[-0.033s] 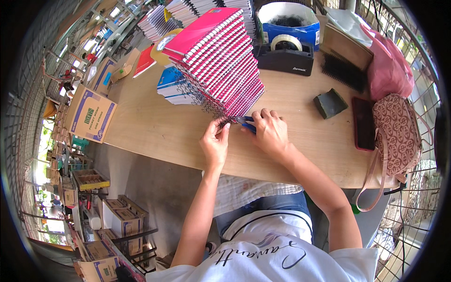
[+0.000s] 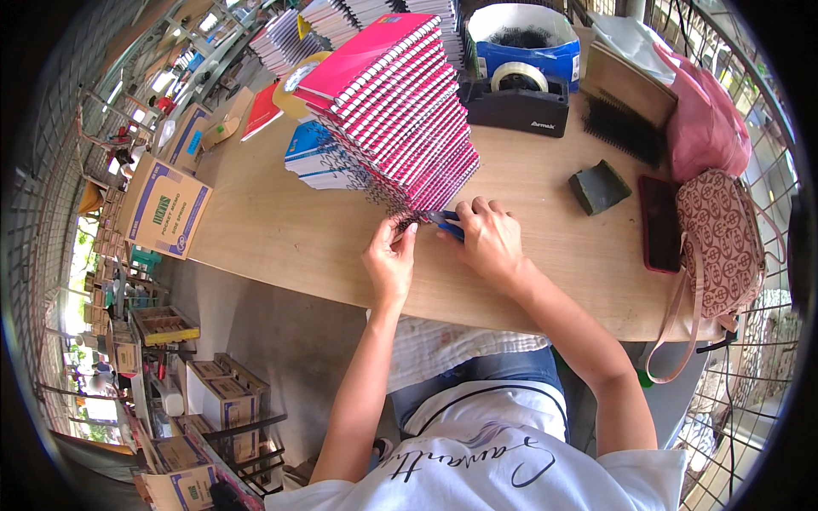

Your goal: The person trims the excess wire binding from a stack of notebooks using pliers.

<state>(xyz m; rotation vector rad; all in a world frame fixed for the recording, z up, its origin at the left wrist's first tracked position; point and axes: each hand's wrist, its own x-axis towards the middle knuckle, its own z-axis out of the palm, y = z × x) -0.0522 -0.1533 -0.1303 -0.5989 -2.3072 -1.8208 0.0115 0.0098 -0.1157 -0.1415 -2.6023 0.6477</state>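
Note:
A tall stack of pink spiral-bound notebooks (image 2: 400, 111) stands before me on the wooden table (image 2: 281, 230). Loose ends of dark binding wire (image 2: 366, 183) stick out along its left side. My right hand (image 2: 492, 238) is wrapped round the blue handles of pliers (image 2: 448, 223), whose jaws are at the bottom corner of the stack. Close beside them, my left hand (image 2: 390, 258) pinches at the wire ends by the lowest notebooks; its fingertips partly cover what they hold. Behind the wires lie blue-covered notebooks (image 2: 319, 157).
A black tape dispenser (image 2: 518, 109) and a blue-and-white tub (image 2: 524, 43) stand behind the stack. At right are a dark small tray (image 2: 599, 187), a phone (image 2: 659, 223), a patterned bag (image 2: 721, 243) and a pink bag (image 2: 705, 119). A carton (image 2: 168, 207) sits at the table's left edge.

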